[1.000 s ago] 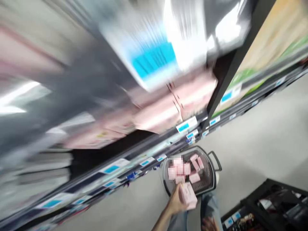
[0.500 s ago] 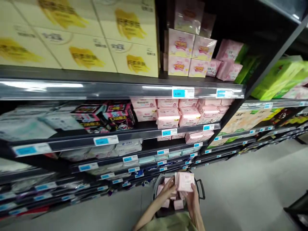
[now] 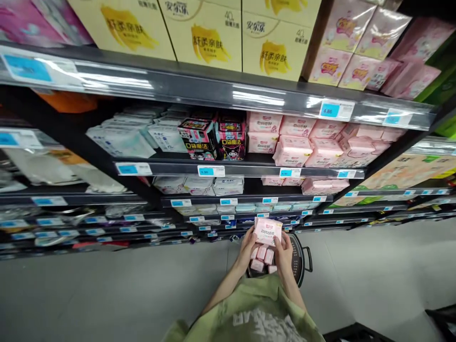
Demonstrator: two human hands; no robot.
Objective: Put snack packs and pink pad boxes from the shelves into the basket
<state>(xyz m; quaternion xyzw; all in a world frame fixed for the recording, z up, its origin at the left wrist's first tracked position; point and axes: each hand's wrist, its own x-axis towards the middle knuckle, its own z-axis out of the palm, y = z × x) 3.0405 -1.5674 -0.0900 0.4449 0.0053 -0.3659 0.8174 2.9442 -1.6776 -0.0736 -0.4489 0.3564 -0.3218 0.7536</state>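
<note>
Between both hands I hold a pink pack of sanitary pads [image 3: 268,232], its printed front turned up towards me. My left hand [image 3: 248,244] grips its left side, and my right hand [image 3: 283,247] has the lower right corner, thumb on the front. Below the pack stands a dark shopping basket [image 3: 297,260] with a black handle on its right. Several smaller pink packs [image 3: 261,253] lie in it, partly hidden by my hands and the held pack.
Shelves with blue price tags cross the view ahead. Pink packs [image 3: 294,149] and black-pink boxes [image 3: 231,138] fill a middle shelf; yellow boxes [image 3: 208,42] stand above. Grey floor [image 3: 142,285] lies around the basket. Dark frames [image 3: 356,332] show at the lower right.
My view has swung left and down, so the shelves appear further right and my shirt shows more. The pink pack stays in both hands, now with its lettered face readable.
</note>
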